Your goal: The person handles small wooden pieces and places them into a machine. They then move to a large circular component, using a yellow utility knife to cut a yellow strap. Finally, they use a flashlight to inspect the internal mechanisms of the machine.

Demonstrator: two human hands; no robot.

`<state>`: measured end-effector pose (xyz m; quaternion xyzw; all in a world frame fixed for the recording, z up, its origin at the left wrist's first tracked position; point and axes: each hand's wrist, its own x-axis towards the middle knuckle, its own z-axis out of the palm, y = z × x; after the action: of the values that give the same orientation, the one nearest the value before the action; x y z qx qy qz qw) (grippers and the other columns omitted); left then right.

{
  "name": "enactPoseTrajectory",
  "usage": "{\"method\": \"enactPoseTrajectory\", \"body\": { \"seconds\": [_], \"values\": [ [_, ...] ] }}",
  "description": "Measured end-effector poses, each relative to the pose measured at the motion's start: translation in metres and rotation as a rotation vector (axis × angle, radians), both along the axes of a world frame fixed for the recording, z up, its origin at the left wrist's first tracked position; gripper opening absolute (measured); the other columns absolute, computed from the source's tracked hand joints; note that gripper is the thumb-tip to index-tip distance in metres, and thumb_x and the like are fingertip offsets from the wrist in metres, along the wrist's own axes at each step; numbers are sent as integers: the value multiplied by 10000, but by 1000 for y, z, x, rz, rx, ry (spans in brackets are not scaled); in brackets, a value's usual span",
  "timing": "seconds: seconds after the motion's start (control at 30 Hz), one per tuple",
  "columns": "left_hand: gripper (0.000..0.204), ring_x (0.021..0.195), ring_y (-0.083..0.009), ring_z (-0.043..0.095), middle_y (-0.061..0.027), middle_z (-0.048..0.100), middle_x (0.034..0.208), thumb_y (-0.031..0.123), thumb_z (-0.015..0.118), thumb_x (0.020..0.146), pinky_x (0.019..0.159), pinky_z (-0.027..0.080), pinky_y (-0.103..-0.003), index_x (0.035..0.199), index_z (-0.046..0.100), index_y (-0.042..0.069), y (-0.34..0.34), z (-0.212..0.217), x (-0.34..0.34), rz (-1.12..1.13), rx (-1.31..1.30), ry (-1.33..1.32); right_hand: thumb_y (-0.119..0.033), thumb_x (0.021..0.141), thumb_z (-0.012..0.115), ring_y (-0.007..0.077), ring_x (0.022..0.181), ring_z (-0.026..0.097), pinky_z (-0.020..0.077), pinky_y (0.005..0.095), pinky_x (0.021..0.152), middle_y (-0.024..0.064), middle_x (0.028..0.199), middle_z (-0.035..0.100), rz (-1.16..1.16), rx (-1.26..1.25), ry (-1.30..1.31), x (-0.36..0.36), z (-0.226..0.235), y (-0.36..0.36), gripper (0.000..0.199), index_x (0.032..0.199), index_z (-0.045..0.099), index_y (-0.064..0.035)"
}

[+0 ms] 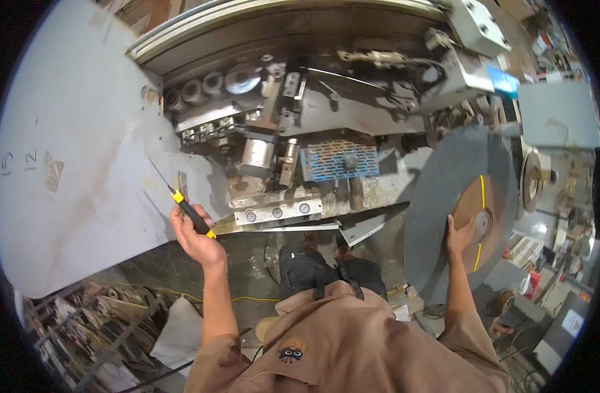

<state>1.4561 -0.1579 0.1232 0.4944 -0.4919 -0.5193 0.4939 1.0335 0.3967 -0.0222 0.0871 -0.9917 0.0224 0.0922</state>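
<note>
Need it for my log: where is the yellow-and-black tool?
Left of centre in the head view, the yellow-and-black tool is in the left hand, left of the gauge strip.

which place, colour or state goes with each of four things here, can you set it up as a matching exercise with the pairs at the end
Things:
1. slim tool
2. large round disc
3. slotted plate
4. metal strip

Matches:
A. fitted with three round dials
B. held in the left hand
C. patchy blue and brown
D. touched by the right hand

Pairs: 1-B, 2-D, 3-C, 4-A
</note>
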Motion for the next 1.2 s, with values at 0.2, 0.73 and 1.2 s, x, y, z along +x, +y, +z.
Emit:
{"method": "enactPoseTrajectory", "body": {
  "seconds": [0.2,0.73,1.2],
  "values": [
    [603,663,-78,394,13,424,833,529,405,1107,582,358,-221,1471,467,52,113,-11,-77,-261,6,15,-622,824,768,426,1429,401,253,602,1185,251,1508,479,51,-189,41,3,6,-11,975,1518,438,-22],
    [494,904,-350,634,-137,609,985,303,650,1012,774,528,-460,1488,554,218,351,-76,-349,-1399,-857,-879,-613,780,794,459,1495,268,181,587,1262,234,1606,284,241,-130,-292,45,26,105,1115,1617,270,-96],
    [464,941,-302,643,-109,625,1009,303,650,1002,809,539,-436,1459,600,247,372,-112,-384,-1471,-1014,-919,-704,809,737,454,1554,181,126,572,1274,300,1636,248,-169,-430,-136,10,18,0,1167,1593,279,30]
  ]
}}
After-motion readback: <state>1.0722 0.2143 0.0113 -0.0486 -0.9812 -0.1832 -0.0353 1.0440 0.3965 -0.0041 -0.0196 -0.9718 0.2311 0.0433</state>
